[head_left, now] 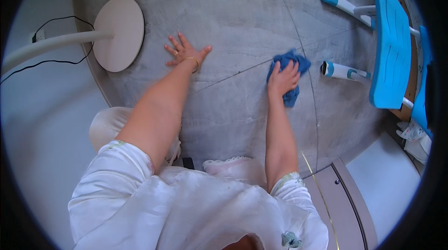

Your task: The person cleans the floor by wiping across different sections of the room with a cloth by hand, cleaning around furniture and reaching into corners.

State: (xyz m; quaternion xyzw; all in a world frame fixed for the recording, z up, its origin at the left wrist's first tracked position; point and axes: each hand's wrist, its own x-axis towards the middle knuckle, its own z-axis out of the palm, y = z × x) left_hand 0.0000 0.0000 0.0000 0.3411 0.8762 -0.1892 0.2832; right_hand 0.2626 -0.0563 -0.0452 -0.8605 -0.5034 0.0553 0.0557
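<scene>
On the grey tiled floor (233, 12), my left hand (186, 53) is planted with its fingers spread and nothing in it. A ring and a thin bracelet show on that hand and wrist. Farther right, my right hand (283, 79) presses down on a crumpled blue cloth (298, 61), its fingers bent over the fabric. The cloth lies across a seam between the tiles and sticks out on the far side and beneath the palm. Both arms reach forward from white sleeves.
Left of my left hand stands a round pale base (123, 33) with a curved pole, near a black cord (60, 17) at the wall. A blue and white chair (391, 49) stands at the right. Lower right, a threshold (333, 194) meets the floor.
</scene>
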